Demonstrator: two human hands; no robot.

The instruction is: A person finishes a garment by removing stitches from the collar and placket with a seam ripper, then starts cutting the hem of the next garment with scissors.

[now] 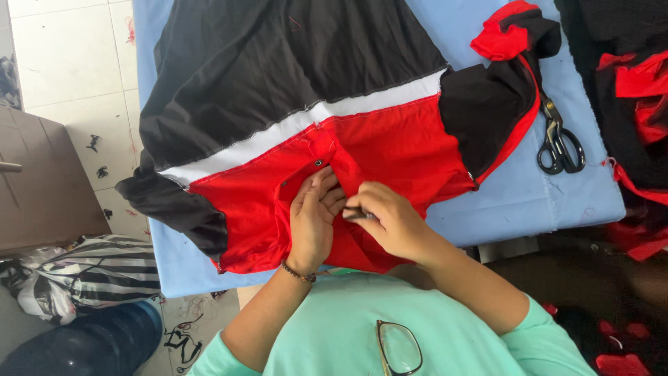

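Hands meet at centre frame on a red, black and white cotton shirt (390,150) spread over a blue padded table (529,195): left hand (313,216) presses flat, fingers open; right hand (393,219) pinches a small dark tool (356,214).

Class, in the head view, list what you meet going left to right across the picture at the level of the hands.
Striped bag → black sleeve → left hand → small dark tool → right hand → blue table cover → red and black fabric pile.
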